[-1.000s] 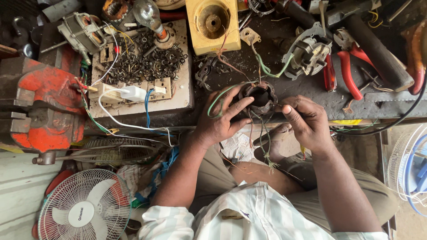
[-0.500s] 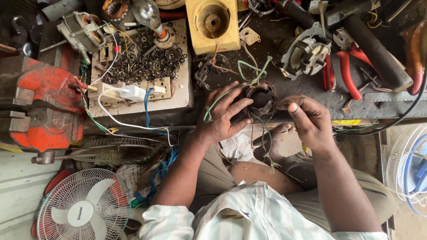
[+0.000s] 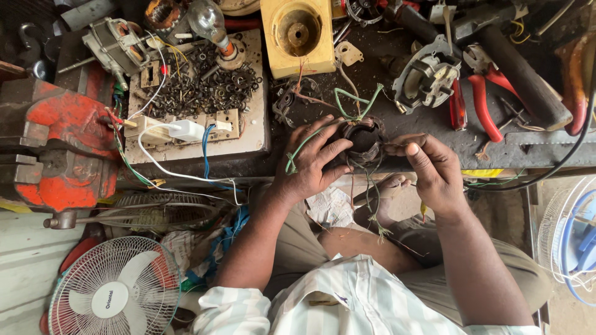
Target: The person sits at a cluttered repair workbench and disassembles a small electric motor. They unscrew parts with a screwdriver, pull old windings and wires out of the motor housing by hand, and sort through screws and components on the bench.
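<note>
**Both hands around a wire-wound coil at the bench edge**

At the front edge of the dark, grimy workbench (image 3: 434, 152), a round coil (image 3: 363, 138) of dull copper winding sits between two hands. Its left hand (image 3: 310, 162) wraps the coil's side, fingers curled and spread over the rim, a thin green wire (image 3: 354, 102) looping up from under them. On the other side the right hand (image 3: 434, 170) pinches at the coil's edge, thumb and forefinger pressed together on what looks like a fine strand; the strand itself is too small to make out. Loose wires hang in a frayed tuft below the coil, over the person's lap.

Farther left lies a pale board (image 3: 251, 133) heaped with small dark metal rings, a white plug (image 3: 186, 130) on it. Beside that stands a chipped red vise (image 3: 59, 146). Red-handled pliers (image 3: 481, 102) rest to the right, and a yellow block (image 3: 298, 34) with a round hollow sits behind. A white fan (image 3: 115, 291) with a wire grille stands below.
</note>
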